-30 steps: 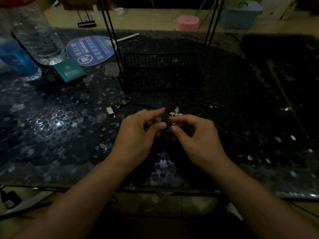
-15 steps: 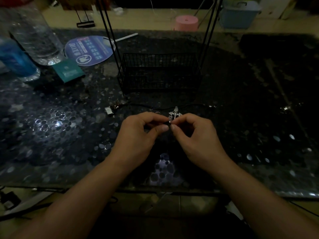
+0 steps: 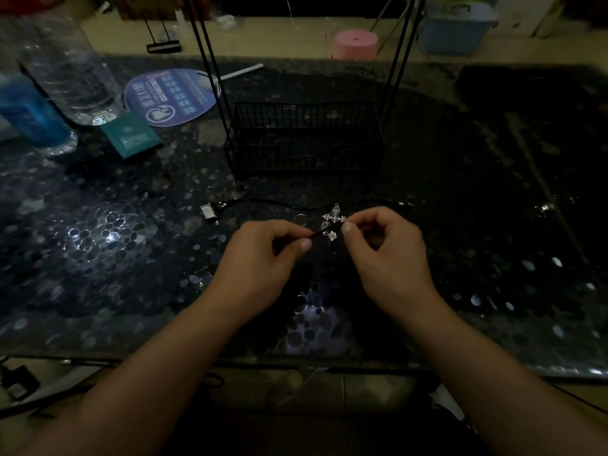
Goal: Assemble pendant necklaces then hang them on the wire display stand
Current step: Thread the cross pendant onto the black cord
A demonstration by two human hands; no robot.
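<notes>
Two hands meet at frame centre.
Left hand (image 3: 263, 255) pinches black cord (image 3: 317, 234); right hand (image 3: 385, 248) pinches silver cross pendant (image 3: 333, 219).

Shiny metal pendant (image 3: 333, 221); glossy pebbled table (image 3: 98, 245); matt wire stand (image 3: 306, 139).

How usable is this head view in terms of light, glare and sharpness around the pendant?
Head view: very dim overall, with the far right of the table nearly black. White glare patches sit on the glossy tabletop left of and below the hands. The cross pendant, pinched by the right hand, shows as bright sparkle with little detail; the black cord in the left hand barely separates from the tabletop. Wide-angle bending shows at the edges.
</notes>
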